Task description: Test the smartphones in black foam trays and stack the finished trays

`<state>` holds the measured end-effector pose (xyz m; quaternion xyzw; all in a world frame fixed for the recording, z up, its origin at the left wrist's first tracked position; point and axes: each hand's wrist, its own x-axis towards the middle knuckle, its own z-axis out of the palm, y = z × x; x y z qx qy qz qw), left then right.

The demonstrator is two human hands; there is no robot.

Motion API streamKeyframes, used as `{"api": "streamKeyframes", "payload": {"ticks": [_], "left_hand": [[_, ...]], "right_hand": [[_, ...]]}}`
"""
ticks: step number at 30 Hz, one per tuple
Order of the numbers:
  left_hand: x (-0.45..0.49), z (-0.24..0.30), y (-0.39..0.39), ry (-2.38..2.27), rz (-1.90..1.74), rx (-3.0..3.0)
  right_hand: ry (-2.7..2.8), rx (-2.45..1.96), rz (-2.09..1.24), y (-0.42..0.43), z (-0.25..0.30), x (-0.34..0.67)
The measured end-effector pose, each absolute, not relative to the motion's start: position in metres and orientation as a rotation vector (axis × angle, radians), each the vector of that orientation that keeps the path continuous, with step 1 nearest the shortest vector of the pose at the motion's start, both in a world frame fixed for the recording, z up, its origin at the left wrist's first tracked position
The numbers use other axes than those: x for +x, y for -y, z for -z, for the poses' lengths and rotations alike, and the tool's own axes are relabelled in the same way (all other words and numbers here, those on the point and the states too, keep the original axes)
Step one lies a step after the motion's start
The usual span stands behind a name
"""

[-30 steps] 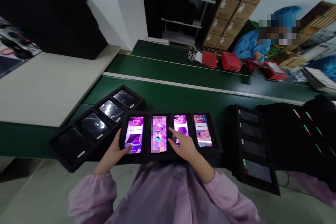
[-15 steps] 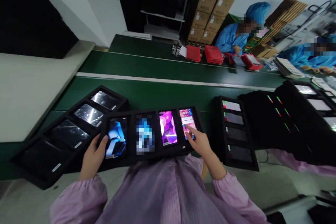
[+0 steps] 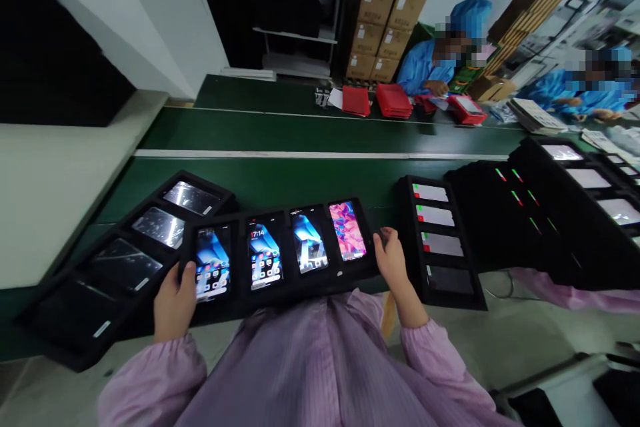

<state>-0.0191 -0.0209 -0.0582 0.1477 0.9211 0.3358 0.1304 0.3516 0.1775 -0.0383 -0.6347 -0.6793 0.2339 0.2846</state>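
Both hands on the middle tray (image 3: 280, 293) — black foam, four phones upright in a row, all screens lit. Left hand (image 3: 174, 303) grips the tray's left end, thumb lying over the bottom corner of the first phone (image 3: 213, 263). Right hand (image 3: 391, 260) is closed on the tray's right edge, fingers curled over the rim, just beside the fourth phone (image 3: 347, 230) but not touching its screen. Phones two (image 3: 264, 254) and three (image 3: 310, 247) show home screens with icons; the fourth shows a pink-blue wallpaper.

The tray sits at the near edge of the green belt (image 3: 300, 180), right in front of the person's lilac smock.

Left tray (image 3: 60, 340) lies angled, partly under the middle one, four dark phones with reflections. Right tray (image 3: 477, 280) stands just beside the right hand, slots with pale screens and red-green tabs. More black trays (image 3: 560, 240) further right.

Far side of the belt: red cases (image 3: 395, 100), stacked cartons (image 3: 380, 13) — two people in blue coats and caps at work there, hands on their own bench.
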Motion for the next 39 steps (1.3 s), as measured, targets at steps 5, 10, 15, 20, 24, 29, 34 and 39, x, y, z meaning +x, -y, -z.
{"api": "streamKeyframes", "payload": {"ticks": [5,10,15,20,24,29,34,39], "left_hand": [[-0.003,0.048,0.01,-2.591,-1.143,0.285],[0.001,0.047,0.006,-2.523,-1.145,0.471],[-0.014,0.059,0.026,-2.507,-1.109,0.64],[-0.021,0.079,0.053,-2.311,-1.16,0.625],[-0.019,0.093,0.067,-2.254,-1.106,0.782],[-0.021,0.1,0.071,-2.3,-0.966,0.977],[-0.023,0.101,0.065,-2.344,-0.863,1.0],[-0.025,0.1,0.053,-2.369,-0.785,0.869]], "right_hand": [[1.675,-1.883,-0.727,-0.171,0.045,0.361],[1.701,-1.888,-0.672,-0.17,0.036,0.374],[2.077,-1.427,-0.569,-0.144,0.026,0.34],[2.734,-0.793,-1.018,-0.107,0.023,0.275],[2.979,-0.607,-0.987,-0.096,0.021,0.246],[3.045,-0.79,-0.924,-0.099,0.019,0.233],[2.879,-0.916,-0.971,-0.099,0.024,0.234],[2.589,-0.979,-1.025,-0.105,0.025,0.284]]}}
